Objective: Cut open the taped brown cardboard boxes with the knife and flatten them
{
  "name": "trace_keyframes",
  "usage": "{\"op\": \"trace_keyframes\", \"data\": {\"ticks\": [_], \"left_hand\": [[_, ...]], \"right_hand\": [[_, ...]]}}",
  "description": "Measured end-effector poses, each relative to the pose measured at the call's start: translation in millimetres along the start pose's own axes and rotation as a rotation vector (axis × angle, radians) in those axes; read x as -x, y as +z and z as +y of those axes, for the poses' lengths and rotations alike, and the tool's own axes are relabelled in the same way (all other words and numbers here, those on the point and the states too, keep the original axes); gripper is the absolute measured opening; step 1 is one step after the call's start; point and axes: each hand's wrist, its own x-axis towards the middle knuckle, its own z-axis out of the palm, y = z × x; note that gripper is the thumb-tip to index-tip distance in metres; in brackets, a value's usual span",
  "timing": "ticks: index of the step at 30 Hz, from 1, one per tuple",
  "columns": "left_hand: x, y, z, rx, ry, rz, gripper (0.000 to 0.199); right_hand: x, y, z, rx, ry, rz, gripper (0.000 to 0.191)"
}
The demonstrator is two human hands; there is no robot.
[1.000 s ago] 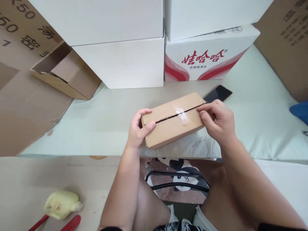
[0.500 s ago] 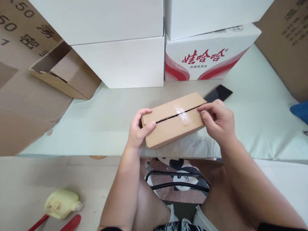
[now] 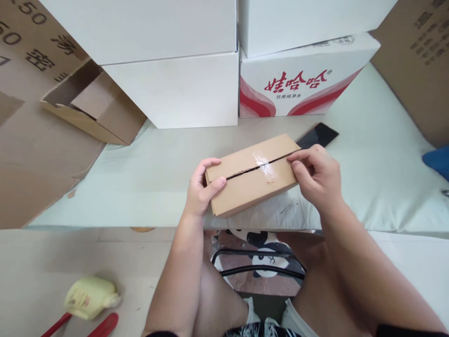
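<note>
A small brown cardboard box [image 3: 242, 192] lies tilted at an angle on the pale green cloth, its flaps meeting along a narrow dark seam. Clear tape [image 3: 262, 164] crosses the seam near the middle. My left hand [image 3: 202, 187] grips the box's left end, with the thumb on top by the seam. At the right end, my right hand [image 3: 317, 175] is closed, index finger and thumb against the box's edge where the seam ends; its other fingers are curled out of sight. Behind that corner a flat black object [image 3: 319, 135] pokes out.
White cartons [image 3: 171, 93] and a red-and-white carton [image 3: 298, 89] stand along the back. An open brown box [image 3: 115, 112] sits at the left beside a large printed carton [image 3: 45, 154]. A blue object [image 3: 437, 163] is at the right. On the floor lies a yellow bottle [image 3: 89, 297].
</note>
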Motion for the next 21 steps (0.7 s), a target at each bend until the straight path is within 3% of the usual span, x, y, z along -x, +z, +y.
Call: {"op": "trace_keyframes", "data": {"ticks": [21], "left_hand": [[-0.3,-0.5,-0.2,-0.038,0.003,-0.003,0.055]], "right_hand": [[-1.2,-1.4,-2.0,0.020,0.053,-0.005,0.012]]}}
